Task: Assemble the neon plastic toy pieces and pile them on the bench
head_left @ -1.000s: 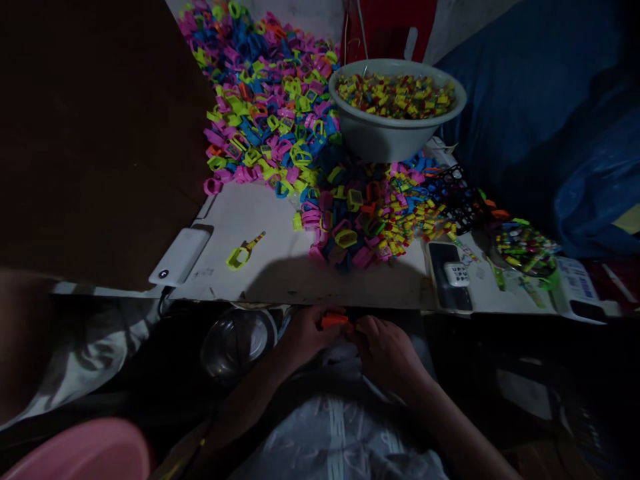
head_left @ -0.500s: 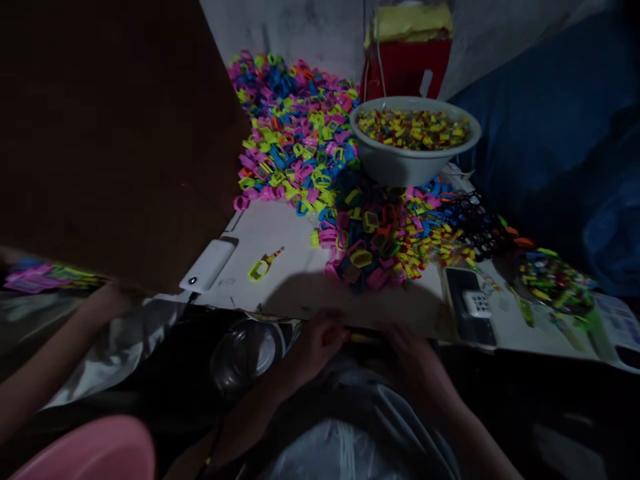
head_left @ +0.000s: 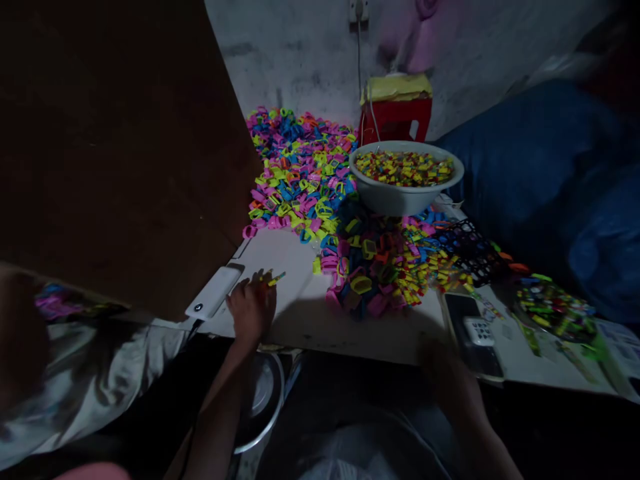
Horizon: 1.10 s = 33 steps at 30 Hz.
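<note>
Bare bench (head_left: 290,250) between pile (head_left: 305,180) and front edge (head_left: 345,349); left hand (head_left: 251,310) palm-down, curled at yellow piece (head_left: 274,280); right hand (head_left: 445,373) blurred near phone (head_left: 467,352); can't tell either grip from here.

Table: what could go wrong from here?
The left hand is close beside the white device, whose cable drops over the edge of the table; a sideways nudge or a snag might drag the device off.

The phone lies at the near edge by the blurred right hand, so a brush could push it over.

The basin is full of small pieces, which might spill if bumped.
</note>
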Each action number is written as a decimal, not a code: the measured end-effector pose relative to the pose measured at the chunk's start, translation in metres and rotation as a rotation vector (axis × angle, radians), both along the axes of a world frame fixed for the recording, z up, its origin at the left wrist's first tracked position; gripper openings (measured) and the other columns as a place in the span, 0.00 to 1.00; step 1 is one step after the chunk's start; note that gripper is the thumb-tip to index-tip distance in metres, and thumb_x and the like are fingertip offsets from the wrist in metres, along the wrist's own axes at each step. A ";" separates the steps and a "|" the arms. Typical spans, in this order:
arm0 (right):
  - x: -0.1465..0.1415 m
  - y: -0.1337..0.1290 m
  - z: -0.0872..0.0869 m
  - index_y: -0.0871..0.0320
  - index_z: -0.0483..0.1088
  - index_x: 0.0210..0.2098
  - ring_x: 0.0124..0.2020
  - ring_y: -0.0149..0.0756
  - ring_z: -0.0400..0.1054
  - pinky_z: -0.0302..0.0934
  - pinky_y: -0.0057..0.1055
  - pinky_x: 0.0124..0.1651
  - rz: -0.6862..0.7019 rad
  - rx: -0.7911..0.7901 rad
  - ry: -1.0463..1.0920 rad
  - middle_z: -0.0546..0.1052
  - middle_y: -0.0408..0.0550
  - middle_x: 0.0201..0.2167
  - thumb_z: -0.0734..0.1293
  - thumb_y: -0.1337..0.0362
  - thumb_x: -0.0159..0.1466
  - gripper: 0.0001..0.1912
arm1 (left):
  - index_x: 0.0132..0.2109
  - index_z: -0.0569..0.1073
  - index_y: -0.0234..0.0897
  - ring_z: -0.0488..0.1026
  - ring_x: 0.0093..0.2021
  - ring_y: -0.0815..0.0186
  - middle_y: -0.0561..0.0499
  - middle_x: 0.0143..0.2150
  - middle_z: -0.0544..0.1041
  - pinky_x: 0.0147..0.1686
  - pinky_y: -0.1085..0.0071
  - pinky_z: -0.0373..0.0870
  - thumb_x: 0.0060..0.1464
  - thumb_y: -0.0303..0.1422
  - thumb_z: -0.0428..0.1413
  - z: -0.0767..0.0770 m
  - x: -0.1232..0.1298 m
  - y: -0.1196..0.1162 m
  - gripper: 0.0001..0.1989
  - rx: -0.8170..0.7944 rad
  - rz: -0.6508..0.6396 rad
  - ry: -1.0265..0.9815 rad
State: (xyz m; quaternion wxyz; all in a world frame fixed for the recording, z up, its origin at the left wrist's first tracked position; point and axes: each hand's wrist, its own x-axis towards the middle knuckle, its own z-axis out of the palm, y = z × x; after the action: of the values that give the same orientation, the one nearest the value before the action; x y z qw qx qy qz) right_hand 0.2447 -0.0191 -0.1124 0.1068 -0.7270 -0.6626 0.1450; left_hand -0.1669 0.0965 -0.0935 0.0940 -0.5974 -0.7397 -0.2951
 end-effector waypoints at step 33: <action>-0.085 -0.011 0.092 0.55 0.69 0.42 0.32 0.33 0.73 0.65 0.24 0.32 0.168 0.413 0.657 0.78 0.47 0.34 0.60 0.60 0.66 0.09 | 0.50 0.73 0.38 0.75 0.48 0.59 0.47 0.47 0.78 0.48 0.68 0.70 0.39 0.34 0.68 0.098 0.147 -0.093 0.28 -0.699 -0.623 -1.415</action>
State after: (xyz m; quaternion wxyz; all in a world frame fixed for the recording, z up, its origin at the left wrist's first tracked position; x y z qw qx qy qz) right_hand 0.1593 -0.0301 -0.0202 0.4451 -0.5481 -0.6656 0.2418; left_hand -0.0201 0.0036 0.0040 -0.6666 -0.4430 -0.4747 -0.3662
